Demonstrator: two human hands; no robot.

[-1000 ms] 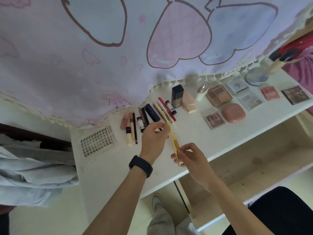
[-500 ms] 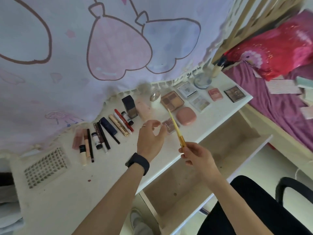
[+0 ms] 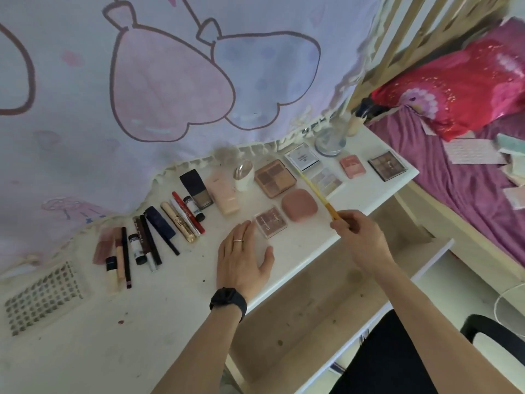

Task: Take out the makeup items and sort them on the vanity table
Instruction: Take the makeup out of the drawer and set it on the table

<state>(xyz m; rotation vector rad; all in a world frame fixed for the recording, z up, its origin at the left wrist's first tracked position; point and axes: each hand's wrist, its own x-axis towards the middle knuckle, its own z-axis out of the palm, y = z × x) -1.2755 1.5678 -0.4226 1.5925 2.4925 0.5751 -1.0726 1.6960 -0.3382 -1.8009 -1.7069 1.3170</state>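
The right hand (image 3: 358, 237) pinches the yellow pencil (image 3: 315, 191) by its near end, above the right part of the vanity table (image 3: 170, 294). The left hand (image 3: 241, 257) lies flat, empty. Lowered carelessly, the far tip (quite long) may push the palettes (image 3: 275, 177).

No wording can be read in full.
- Brown tube (image 3: 138, 226): large pale letters along side, blurred.
- Gold tube (image 3: 179, 223): dark print along barrel, illegible.
- Red pencil (image 3: 188, 212): white lettering, too small to read.
- Small clear palette (image 3: 270, 221): cursive line on lid, unreadable.
- White box (image 3: 302, 158): dark printed block in centre, illegible.
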